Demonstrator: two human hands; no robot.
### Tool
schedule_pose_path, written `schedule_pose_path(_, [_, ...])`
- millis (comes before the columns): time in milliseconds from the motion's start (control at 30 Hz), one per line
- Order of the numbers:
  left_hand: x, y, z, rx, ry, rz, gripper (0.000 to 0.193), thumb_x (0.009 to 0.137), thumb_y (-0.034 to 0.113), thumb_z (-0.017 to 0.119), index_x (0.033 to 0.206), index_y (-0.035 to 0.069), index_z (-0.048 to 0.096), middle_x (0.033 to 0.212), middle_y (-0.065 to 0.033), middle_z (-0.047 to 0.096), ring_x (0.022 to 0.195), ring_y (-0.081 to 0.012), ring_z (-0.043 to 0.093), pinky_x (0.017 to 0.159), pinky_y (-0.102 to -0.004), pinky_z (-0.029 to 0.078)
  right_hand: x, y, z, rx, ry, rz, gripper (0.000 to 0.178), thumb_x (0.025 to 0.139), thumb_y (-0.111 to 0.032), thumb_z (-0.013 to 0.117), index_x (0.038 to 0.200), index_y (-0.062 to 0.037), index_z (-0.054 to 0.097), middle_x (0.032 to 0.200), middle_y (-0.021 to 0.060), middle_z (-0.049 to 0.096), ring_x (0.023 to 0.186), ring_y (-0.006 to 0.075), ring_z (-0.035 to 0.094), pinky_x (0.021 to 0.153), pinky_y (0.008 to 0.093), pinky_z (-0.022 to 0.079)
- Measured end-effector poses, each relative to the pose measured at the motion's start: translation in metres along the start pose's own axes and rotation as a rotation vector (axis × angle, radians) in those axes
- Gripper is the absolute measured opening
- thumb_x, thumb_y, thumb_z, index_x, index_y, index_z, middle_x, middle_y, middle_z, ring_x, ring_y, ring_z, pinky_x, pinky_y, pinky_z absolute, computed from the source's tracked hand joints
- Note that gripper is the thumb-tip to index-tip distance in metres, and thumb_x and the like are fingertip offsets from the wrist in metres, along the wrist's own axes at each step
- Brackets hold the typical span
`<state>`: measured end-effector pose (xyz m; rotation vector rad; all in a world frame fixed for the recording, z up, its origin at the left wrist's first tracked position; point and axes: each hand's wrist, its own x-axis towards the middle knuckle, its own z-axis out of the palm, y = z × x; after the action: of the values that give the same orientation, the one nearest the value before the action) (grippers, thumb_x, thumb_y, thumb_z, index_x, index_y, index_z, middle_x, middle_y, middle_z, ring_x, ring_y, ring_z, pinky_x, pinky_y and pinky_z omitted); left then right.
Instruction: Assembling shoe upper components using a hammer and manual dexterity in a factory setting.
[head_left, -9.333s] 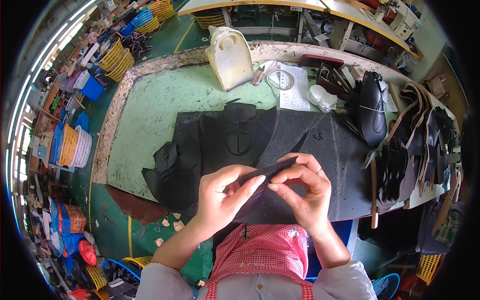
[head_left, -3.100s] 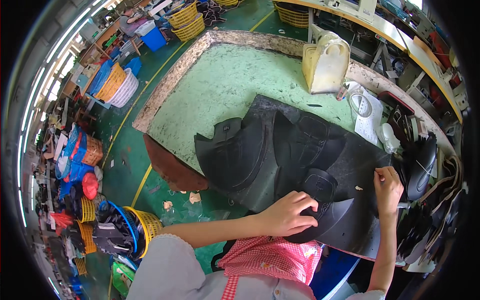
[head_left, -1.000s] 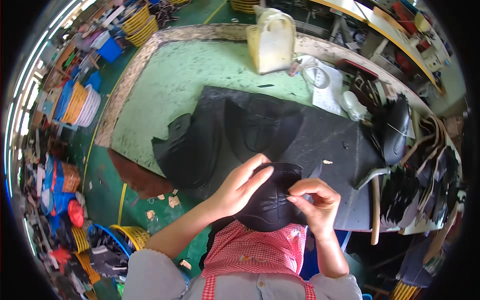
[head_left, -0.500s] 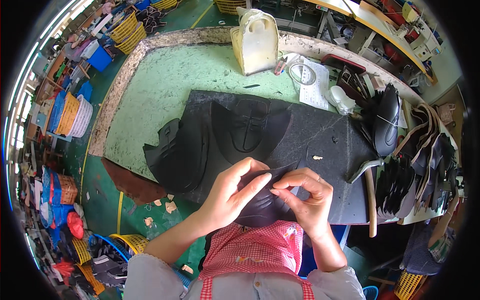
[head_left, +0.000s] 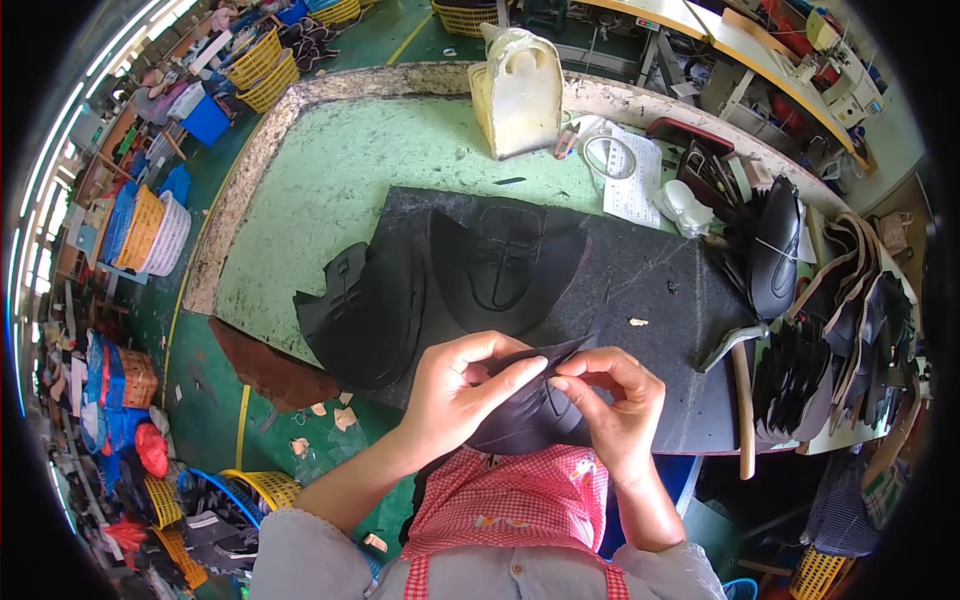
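A black shoe upper (head_left: 515, 425), seemingly leather, is held up over the near edge of the bench. My left hand (head_left: 455, 385) clasps its upper edge, thumb laid along the top and fingers behind it. From the other side my right hand (head_left: 622, 405) pinches the same edge between thumb and forefinger, close to my left thumb tip. Whether anything small sits in that pinch is hidden. Beyond my hands, one black upper (head_left: 555, 275) lies spread on a dark board (head_left: 650, 280). Another black upper (head_left: 365, 335) rests to its left, overhanging the board.
At right lie a hammer (head_left: 743, 410), stacked black pieces (head_left: 790, 385) and a tied black bundle (head_left: 775, 250). Farther back are a yellowed plastic jug (head_left: 525, 100), a paper sheet (head_left: 640, 185), a white ring (head_left: 628, 165) and a tool tray (head_left: 705, 165). Yellow baskets (head_left: 265, 485) stand lower left.
The whole scene sits slightly lower and to the right as the view shifts. My right fingertips have risen to the upper's edge, nearer my left thumb. Both hands keep hold of the upper.
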<state>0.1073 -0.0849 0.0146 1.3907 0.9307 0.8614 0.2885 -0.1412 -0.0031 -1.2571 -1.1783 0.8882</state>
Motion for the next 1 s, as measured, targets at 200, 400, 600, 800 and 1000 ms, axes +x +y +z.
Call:
schedule_pose_path(200, [-0.003,0.001,-0.003,-0.019,0.023,-0.039,0.015,0.095,0.01,0.073,0.097,-0.006,0.072,0.082,-0.0008,0.069,0.074,-0.0008,0.059,0.059,-0.0174,0.046,-0.001,-0.003,0.004,0.041,0.005,0.017,0.015,0.083,0.004,0.079,0.095,0.0002,0.072,0.094,0.0068,0.071,0.088,0.0133,0.07,0.081,0.0265,0.058])
schedule_pose_path(400, [-0.002,-0.006,-0.004,-0.146,0.031,-0.075,0.017,0.095,0.013,0.073,0.089,-0.003,0.071,0.074,0.0044,0.061,0.068,0.0016,0.049,0.057,-0.0186,0.037,-0.003,-0.004,0.006,0.01,0.005,-0.04,0.015,0.083,0.004,0.079,0.096,0.0004,0.073,0.094,0.0078,0.072,0.088,0.0143,0.071,0.08,0.0274,0.059])
schedule_pose_path(600, [-0.004,-0.009,-0.006,-0.231,0.029,-0.112,0.019,0.096,0.015,0.072,0.085,0.0,0.07,0.071,0.0072,0.057,0.066,0.002,0.046,0.056,-0.0193,0.033,0.0,-0.008,0.0,0.109,-0.077,0.03,0.015,0.083,0.004,0.079,0.096,0.0004,0.071,0.095,0.0061,0.07,0.089,0.0136,0.07,0.083,0.0267,0.057])
schedule_pose_path(800, [-0.005,-0.009,-0.005,-0.217,0.024,-0.095,0.018,0.097,0.015,0.072,0.088,0.0,0.07,0.071,0.0071,0.057,0.066,0.0018,0.046,0.056,-0.0195,0.033,0.002,-0.012,-0.008,0.103,-0.153,0.066,0.015,0.083,0.004,0.079,0.095,0.001,0.071,0.095,0.0063,0.069,0.09,0.0141,0.069,0.085,0.0282,0.057])
schedule_pose_path(1000, [-0.009,-0.001,-0.005,-0.108,0.001,-0.033,0.013,0.096,0.009,0.071,0.097,-0.004,0.073,0.08,0.0015,0.067,0.073,-0.0005,0.057,0.06,-0.0189,0.045,0.003,-0.018,-0.008,0.077,-0.167,0.123,0.015,0.084,0.005,0.078,0.096,0.0012,0.071,0.095,0.0066,0.07,0.091,0.0146,0.07,0.085,0.0281,0.057])
